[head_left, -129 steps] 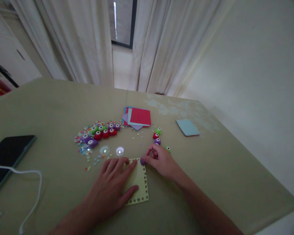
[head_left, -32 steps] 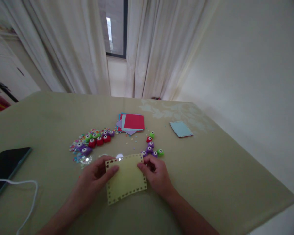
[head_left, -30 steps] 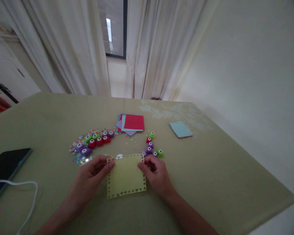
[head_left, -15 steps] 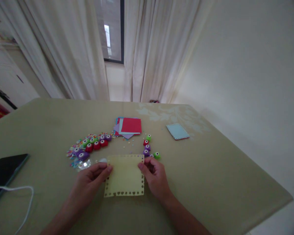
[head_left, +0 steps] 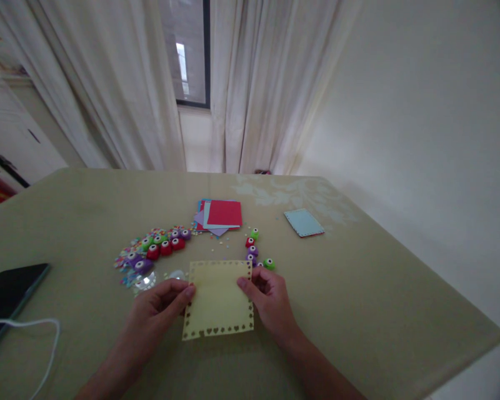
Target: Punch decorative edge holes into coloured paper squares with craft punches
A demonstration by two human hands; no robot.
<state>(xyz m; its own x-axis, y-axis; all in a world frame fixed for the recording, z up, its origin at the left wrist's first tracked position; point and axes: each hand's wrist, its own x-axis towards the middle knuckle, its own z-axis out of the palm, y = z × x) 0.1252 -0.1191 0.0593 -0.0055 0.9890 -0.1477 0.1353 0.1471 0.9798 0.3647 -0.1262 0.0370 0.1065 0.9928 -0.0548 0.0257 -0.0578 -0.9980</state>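
Between my two hands is a square of yellow paper [head_left: 219, 300], its edges punched with small shapes, some of them hearts. My left hand [head_left: 160, 304] pinches its left edge, and my right hand [head_left: 270, 294] pinches the right edge, thumbs on the near face. The paper is tilted up above the table. Just past my right hand are several small eyed craft punches [head_left: 252, 251] in green, red and purple. More such punches [head_left: 165, 247] lie beyond my left hand, by a heap of tiny coloured paper bits [head_left: 123, 258].
A stack of coloured paper squares [head_left: 225, 214] lies further back on the table [head_left: 358, 311]. To its right is a pale blue punched stack [head_left: 304, 222]. A dark tablet [head_left: 12, 294] and a white cable [head_left: 52, 355] are at the left. Curtains and a wall stand behind.
Both hands and the yellow paper have shifted slightly to the right, and the paper has turned a little. Both hands keep their hold on it.
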